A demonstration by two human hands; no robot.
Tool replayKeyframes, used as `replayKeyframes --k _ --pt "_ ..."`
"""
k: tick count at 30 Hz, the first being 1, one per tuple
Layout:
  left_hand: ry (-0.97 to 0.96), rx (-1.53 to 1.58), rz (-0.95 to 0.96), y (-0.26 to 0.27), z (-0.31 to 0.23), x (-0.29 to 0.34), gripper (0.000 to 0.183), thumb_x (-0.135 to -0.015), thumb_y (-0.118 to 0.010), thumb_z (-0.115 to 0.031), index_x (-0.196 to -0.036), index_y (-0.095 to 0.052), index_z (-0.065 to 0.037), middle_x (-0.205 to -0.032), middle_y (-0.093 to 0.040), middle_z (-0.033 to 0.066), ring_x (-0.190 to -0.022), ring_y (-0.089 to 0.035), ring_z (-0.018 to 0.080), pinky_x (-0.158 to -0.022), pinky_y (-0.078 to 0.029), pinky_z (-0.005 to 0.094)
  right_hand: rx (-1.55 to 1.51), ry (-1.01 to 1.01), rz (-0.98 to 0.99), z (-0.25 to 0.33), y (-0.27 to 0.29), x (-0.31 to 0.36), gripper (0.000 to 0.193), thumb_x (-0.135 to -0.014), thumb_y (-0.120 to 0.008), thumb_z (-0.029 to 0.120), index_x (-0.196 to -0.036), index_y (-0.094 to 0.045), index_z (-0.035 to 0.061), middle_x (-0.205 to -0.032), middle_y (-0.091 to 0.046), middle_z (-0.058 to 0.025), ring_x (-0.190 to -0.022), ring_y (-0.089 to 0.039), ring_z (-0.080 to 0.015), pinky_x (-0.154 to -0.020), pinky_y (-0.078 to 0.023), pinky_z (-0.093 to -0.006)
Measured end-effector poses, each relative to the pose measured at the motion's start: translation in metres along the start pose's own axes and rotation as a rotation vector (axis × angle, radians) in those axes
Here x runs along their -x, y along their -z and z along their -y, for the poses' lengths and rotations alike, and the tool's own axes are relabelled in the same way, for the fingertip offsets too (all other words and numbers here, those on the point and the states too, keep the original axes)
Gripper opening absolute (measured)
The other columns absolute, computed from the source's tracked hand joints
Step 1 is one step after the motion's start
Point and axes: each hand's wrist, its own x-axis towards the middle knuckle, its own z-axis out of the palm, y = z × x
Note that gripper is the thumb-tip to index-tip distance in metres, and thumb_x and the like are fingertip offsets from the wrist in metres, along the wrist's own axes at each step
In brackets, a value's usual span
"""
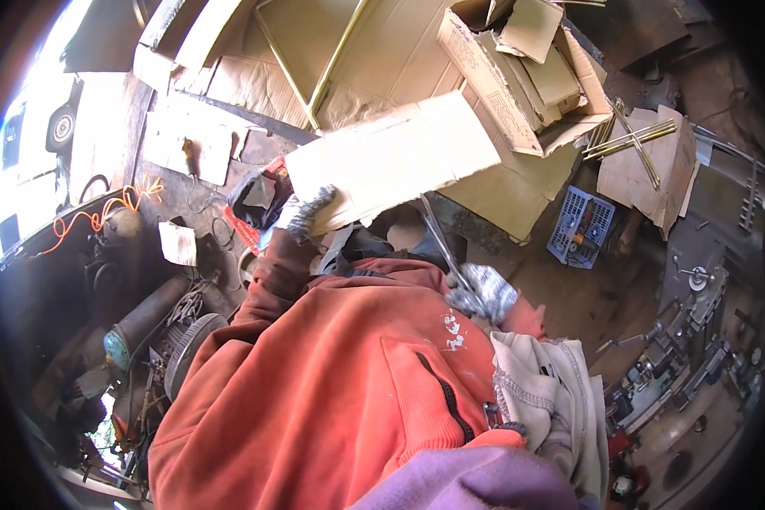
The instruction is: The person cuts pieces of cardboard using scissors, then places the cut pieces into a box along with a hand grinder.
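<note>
My left hand [308,211], in a grey knit glove, is closed on the lower left edge of a flat cardboard piece [391,157]. The piece is held in front of my body, its face brightly lit. In my right hand [483,293], gloved in white and grey, is a long slim metal tool [438,231], the fingers wrapped round its lower end. Its far tip meets or passes behind the cardboard's near edge; I cannot tell which. Its exact kind is unclear.
An open cardboard box [527,85] full of cardboard pieces stands beyond. Brass-coloured rods [633,140] lie on another box [646,183] at right, near a blue plastic basket [580,228]. An orange coiled hose [102,212] and a metal cylinder [149,319] are at left; machinery [671,357] is at right.
</note>
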Motion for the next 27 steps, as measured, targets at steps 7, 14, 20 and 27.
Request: replayKeyframes --k 7,14,20,27 --pt "0.055 0.186 0.008 -0.059 -0.01 0.021 0.037 -0.083 -0.069 -0.008 -0.118 -0.057 -0.002 -0.107 -0.063 0.0059 -0.094 -0.063 0.0185 -0.085 -0.052 0.0334 -0.003 -0.161 -0.058 0.033 -0.005 -0.082 0.036 -0.082 -0.075 0.032 -0.083 -0.063 -0.0014 -0.059 -0.061 -0.0091 -0.043 -0.05 -0.0127 -0.042 -0.042 -0.0324" --pt "0.026 0.114 -0.089 -0.057 -0.013 0.016 0.026 -0.084 -0.068 -0.009 -0.109 -0.064 -0.001 -0.099 -0.067 0.0058 -0.087 -0.065 0.0189 -0.083 -0.052 0.0311 0.083 -0.061 -0.244 0.026 -0.02 -0.086 0.041 -0.077 -0.076 0.04 -0.088 -0.066 0.0024 -0.074 -0.067 -0.0163 -0.062 -0.063 -0.0283 -0.063 -0.051 -0.036" --pt "-0.568 -1.366 -0.598 -0.088 -0.043 0.036 0.097 -0.061 -0.083 -0.035 -0.137 -0.037 0.004 -0.132 -0.046 0.0261 -0.122 -0.047 0.0368 -0.104 -0.037 0.0398 0.244 -0.087 -0.242 0.013 -0.021 -0.095 0.047 -0.077 -0.071 0.049 -0.088 -0.068 0.0027 -0.076 -0.068 -0.0166 -0.073 -0.065 -0.0336 -0.067 -0.052 -0.0392" --pt "-0.905 -1.707 0.047 -0.136 -0.031 0.011 0.056 -0.066 -0.071 -0.024 -0.117 -0.058 -0.004 -0.125 -0.051 0.0162 -0.121 -0.045 0.0366 -0.103 -0.033 0.0518 0.085 -0.093 -0.191 0.044 -0.016 -0.087 0.043 -0.084 -0.067 0.046 -0.086 -0.068 0.003 -0.06 -0.063 -0.0132 -0.048 -0.059 -0.0233 -0.05 -0.047 -0.036"
